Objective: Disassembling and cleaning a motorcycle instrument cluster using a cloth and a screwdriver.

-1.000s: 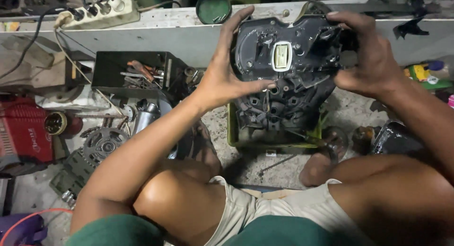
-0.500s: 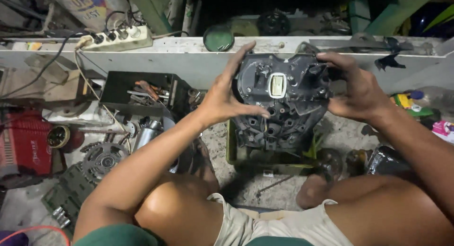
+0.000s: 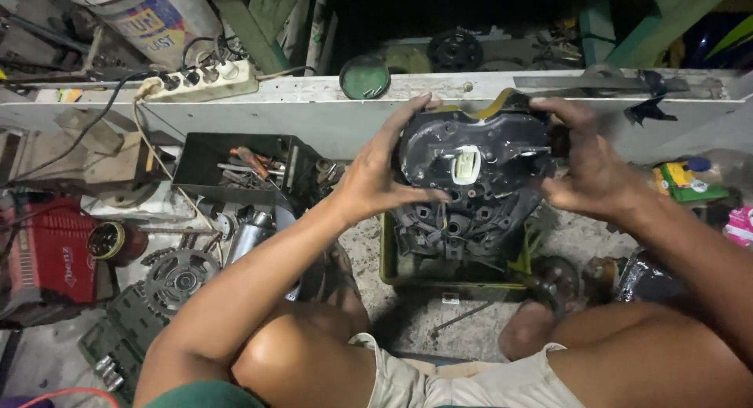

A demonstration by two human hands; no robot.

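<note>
I hold a black plastic instrument-cluster housing (image 3: pixel 478 188) upright in front of me, its back side facing me, with a white connector socket in its middle. My left hand (image 3: pixel 380 173) grips its left edge, thumb across the back. My right hand (image 3: pixel 592 169) grips its right edge, fingers curled over the top corner. The housing hangs above a green tray (image 3: pixel 451 275) on the concrete floor. My bare knees frame the bottom of the view.
A black toolbox (image 3: pixel 235 169) with screwdrivers sits to the left, beside a sprocket (image 3: pixel 180 279), a metal cylinder (image 3: pixel 251 235) and a socket set (image 3: pixel 118 345). A red case (image 3: pixel 47 255) lies far left. A power strip (image 3: pixel 204 83) rests on the white ledge. Bottles and packets sit at right.
The housing and both hands sit lower in view as my head tilted up; more of the shelf behind the ledge shows. The grip is unchanged.
</note>
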